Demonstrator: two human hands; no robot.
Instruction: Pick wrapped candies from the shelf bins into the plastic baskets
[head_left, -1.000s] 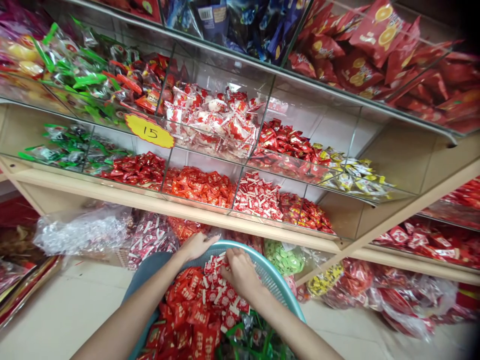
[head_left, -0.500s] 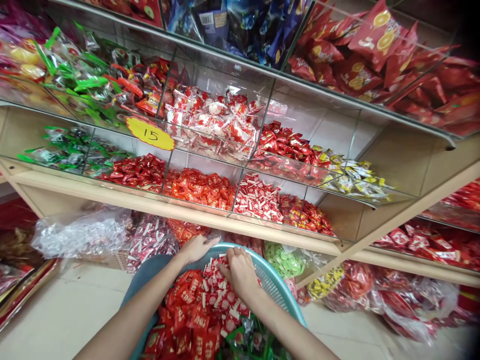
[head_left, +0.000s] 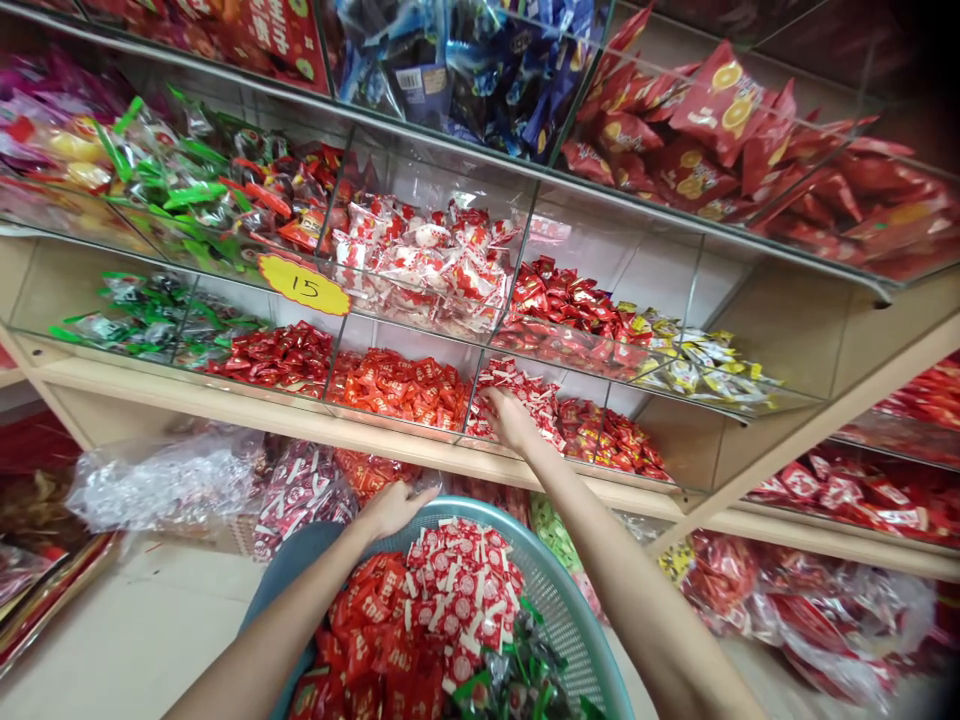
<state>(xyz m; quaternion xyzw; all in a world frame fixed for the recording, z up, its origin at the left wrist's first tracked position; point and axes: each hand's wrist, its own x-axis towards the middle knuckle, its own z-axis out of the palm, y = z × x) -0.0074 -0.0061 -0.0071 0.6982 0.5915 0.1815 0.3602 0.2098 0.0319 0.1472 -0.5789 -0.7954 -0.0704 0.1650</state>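
Note:
A teal plastic basket [head_left: 559, 590] sits low in front of me, heaped with red-and-white wrapped candies [head_left: 457, 580] and plain red ones [head_left: 367, 640]. My left hand [head_left: 394, 503] grips the basket's far rim. My right hand [head_left: 508, 418] reaches up into a clear shelf bin of red-and-white candies [head_left: 525, 395]; its fingers are curled down among the wrappers, and what they hold, if anything, is hidden.
Clear acrylic bins line the wooden shelves: red candies [head_left: 401, 385], dark red ones [head_left: 274, 355], green ones [head_left: 135, 310], yellow ones [head_left: 697, 365]. A yellow tag marked 15 [head_left: 304, 285] hangs on a bin front. Plastic bags of sweets [head_left: 165, 480] lie on the floor below.
My right hand has left the candy pile in the basket and risen to the shelf bin of red-and-white candies. The left hand stays on the basket rim.

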